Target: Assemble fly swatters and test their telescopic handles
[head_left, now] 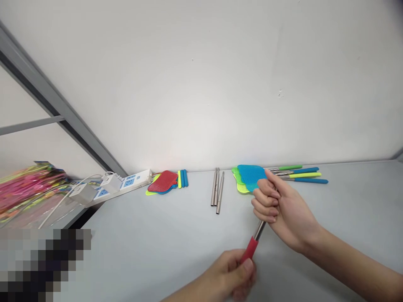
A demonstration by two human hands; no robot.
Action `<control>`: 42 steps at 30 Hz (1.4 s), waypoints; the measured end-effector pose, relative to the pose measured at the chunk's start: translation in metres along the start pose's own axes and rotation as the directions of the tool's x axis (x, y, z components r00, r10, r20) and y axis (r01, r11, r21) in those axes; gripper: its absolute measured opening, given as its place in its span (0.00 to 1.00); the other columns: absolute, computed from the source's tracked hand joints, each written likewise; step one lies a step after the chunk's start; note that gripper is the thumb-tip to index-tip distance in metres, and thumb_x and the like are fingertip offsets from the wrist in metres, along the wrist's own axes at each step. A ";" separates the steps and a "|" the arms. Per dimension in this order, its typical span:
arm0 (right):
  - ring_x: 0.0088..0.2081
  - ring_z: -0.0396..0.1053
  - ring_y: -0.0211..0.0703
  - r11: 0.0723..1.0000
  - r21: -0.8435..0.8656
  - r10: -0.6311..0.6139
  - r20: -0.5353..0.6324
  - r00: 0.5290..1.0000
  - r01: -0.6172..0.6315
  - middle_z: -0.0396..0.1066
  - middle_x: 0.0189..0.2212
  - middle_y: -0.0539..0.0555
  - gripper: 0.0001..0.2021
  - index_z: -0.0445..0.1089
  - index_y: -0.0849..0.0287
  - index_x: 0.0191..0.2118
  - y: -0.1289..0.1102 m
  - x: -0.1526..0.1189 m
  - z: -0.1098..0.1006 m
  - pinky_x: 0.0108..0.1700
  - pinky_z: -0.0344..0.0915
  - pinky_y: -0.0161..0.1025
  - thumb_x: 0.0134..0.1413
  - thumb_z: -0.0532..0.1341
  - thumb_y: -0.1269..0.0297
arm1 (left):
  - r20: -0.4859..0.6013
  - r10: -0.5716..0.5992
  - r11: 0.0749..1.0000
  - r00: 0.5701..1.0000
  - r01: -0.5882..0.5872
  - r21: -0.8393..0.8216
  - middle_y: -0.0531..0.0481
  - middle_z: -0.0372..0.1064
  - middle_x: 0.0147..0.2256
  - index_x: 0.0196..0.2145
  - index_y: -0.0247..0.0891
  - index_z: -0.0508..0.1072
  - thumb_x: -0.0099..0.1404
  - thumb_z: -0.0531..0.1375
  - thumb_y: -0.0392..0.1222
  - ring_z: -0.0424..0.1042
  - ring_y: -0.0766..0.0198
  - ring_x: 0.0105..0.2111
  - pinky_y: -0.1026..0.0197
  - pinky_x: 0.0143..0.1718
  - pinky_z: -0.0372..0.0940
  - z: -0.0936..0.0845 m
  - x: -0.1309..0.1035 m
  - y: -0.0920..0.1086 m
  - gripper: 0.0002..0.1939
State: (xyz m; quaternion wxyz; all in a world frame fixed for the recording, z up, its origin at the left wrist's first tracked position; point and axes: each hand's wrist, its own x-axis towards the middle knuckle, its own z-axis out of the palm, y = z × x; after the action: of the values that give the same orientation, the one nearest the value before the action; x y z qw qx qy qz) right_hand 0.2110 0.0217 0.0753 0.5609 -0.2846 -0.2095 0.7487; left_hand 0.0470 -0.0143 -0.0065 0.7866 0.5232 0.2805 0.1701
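My left hand [231, 274] is closed around a red handle sleeve [251, 248] low in the view. Out of the sleeve's upper end comes a metal rod [260, 231], and my right hand [281, 205] is wrapped round that rod in a fist. The rod's far end is hidden inside the fist. Behind my right hand lie fly swatters with blue [251, 176] and green heads [239, 183]; their metal rods end in green, blue and yellow handles [307, 175]. Several bare metal rods [215, 188] lie left of them on the table.
Red, blue and yellow swatter heads [163, 182] are stacked farther left, beside loose blue and yellow handle sleeves [181, 178]. A white power strip [134, 181] with plugged-in chargers [111, 183] and cables stands near packaged colourful items [28, 188]. A white wall [195, 96] backs the grey table [151, 247].
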 end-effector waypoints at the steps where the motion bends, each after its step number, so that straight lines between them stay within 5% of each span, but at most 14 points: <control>1: 0.15 0.35 0.29 1.000 -0.003 0.020 0.024 0.999 -0.020 0.38 0.13 0.42 0.23 0.45 0.59 0.16 0.002 -0.002 0.001 0.15 0.36 0.30 0.51 0.53 0.52 | -0.013 -0.001 1.000 1.000 0.002 0.027 0.61 0.44 0.16 0.23 0.37 0.54 0.57 0.54 0.56 0.44 0.76 0.16 0.68 0.17 0.41 0.003 -0.001 -0.002 0.20; 5: 0.14 0.33 0.28 1.000 0.019 0.024 0.038 0.999 -0.025 0.35 0.10 0.42 0.25 0.42 0.58 0.15 0.014 -0.007 0.001 0.16 0.35 0.31 0.51 0.52 0.49 | -0.039 -0.027 0.983 0.999 0.034 0.181 0.61 0.38 0.14 0.16 0.38 0.46 0.55 0.58 0.50 0.38 0.76 0.15 0.64 0.17 0.36 0.004 -0.004 0.000 0.25; 12: 0.13 0.31 0.28 0.989 0.087 -0.121 -0.011 0.993 0.121 0.33 0.09 0.41 0.27 0.40 0.58 0.14 0.027 -0.017 -0.001 0.14 0.33 0.32 0.51 0.49 0.45 | -0.045 -0.097 0.928 0.994 0.107 0.356 0.61 0.40 0.14 0.15 0.37 0.47 0.57 0.55 0.46 0.41 0.76 0.15 0.65 0.16 0.38 0.002 -0.005 0.007 0.22; 21: 0.11 0.33 0.29 0.992 0.052 -0.127 0.253 0.959 0.118 0.35 0.07 0.44 0.29 0.40 0.59 0.12 0.034 -0.040 0.001 0.13 0.34 0.33 0.50 0.49 0.44 | 0.037 -0.150 0.913 0.988 0.124 0.388 0.60 0.38 0.14 0.15 0.37 0.46 0.57 0.55 0.46 0.41 0.76 0.14 0.66 0.14 0.38 -0.001 -0.008 0.009 0.23; 31: 0.10 0.34 0.30 0.998 0.040 -0.053 0.284 0.957 0.044 0.34 0.05 0.45 0.30 0.40 0.59 0.10 0.039 -0.040 0.002 0.13 0.32 0.34 0.49 0.50 0.44 | 0.028 -0.171 0.889 0.985 0.142 0.435 0.59 0.38 0.14 0.14 0.37 0.48 0.58 0.54 0.43 0.41 0.76 0.14 0.66 0.14 0.38 -0.003 -0.011 0.008 0.21; 38: 0.11 0.30 0.28 0.986 0.109 -0.142 0.129 0.981 0.129 0.31 0.07 0.42 0.27 0.38 0.58 0.13 0.043 -0.027 -0.002 0.12 0.32 0.32 0.52 0.49 0.49 | 0.019 -0.109 0.893 0.994 0.089 0.441 0.60 0.42 0.14 0.14 0.37 0.49 0.58 0.53 0.41 0.43 0.76 0.14 0.68 0.14 0.40 -0.004 -0.009 0.009 0.19; 42: 0.12 0.31 0.28 0.993 0.065 -0.099 0.057 0.993 0.095 0.33 0.09 0.42 0.25 0.38 0.58 0.13 0.038 -0.018 -0.001 0.14 0.34 0.31 0.53 0.50 0.52 | 0.015 -0.115 0.946 0.993 0.105 0.308 0.60 0.47 0.12 0.14 0.37 0.51 0.58 0.54 0.46 0.46 0.76 0.13 0.68 0.13 0.42 -0.005 -0.005 0.007 0.20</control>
State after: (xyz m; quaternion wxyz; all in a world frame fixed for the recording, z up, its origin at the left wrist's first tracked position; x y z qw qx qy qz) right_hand 0.1885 -0.0059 0.0539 0.5986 -0.2340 -0.2166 0.7348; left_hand 0.0402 -0.0107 -0.0008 0.7087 0.6251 0.3191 0.0720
